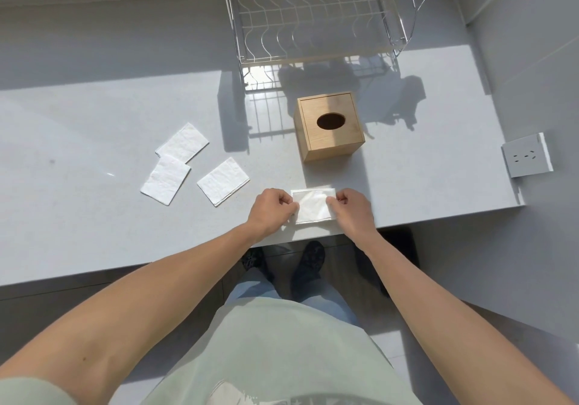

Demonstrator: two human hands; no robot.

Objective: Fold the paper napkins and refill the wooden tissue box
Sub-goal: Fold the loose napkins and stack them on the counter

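Note:
A white paper napkin lies near the counter's front edge, partly folded. My left hand pinches its left side and my right hand pinches its right side. The wooden tissue box stands upright just behind it, its oval top opening dark and showing no tissue. Three more white napkins lie flat to the left: one farthest back, one overlapping it in front, one nearest my left hand.
A white wire dish rack stands at the back of the grey counter, behind the box. A wall socket plate sits at the right end. The counter's front edge runs just under my wrists.

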